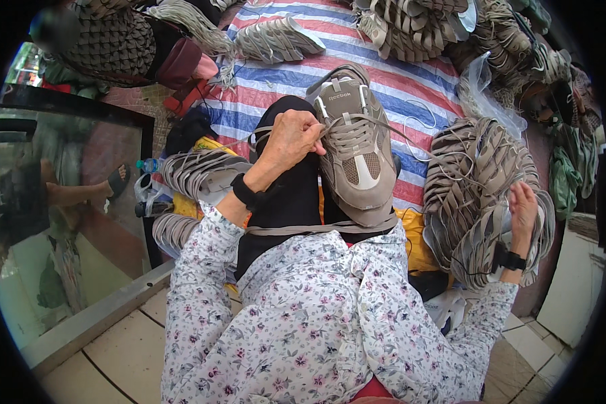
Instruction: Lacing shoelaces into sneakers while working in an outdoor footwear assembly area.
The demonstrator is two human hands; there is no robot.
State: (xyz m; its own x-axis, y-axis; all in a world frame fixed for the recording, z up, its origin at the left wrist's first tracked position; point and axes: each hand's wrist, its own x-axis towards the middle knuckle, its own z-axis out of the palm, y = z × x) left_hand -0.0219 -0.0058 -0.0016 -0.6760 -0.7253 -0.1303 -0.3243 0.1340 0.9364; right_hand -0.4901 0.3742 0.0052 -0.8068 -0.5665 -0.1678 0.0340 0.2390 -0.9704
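Note:
A grey-brown sneaker [357,151] rests on my thighs, its toe pointing toward me and its tongue away. A flat grey-brown shoelace [352,137] crosses its front in several rows. My left hand [291,140] is closed in a pinch on the shoelace at the sneaker's left edge. Another stretch of lace leaves the sneaker's right side. Out to the right, my right hand [522,207] is raised in front of a stack of shoe uppers [475,188]. Its fingers are drawn together; anything between them is too small to make out. Both wrists wear black bands.
A striped red, white and blue sheet [296,81] covers the ground ahead. More bundled uppers lie at the far left [279,40], far right [411,27] and beside my left knee [205,176]. A dark-framed glass panel [67,202] stands at left. A clear plastic bag [495,101] lies at right.

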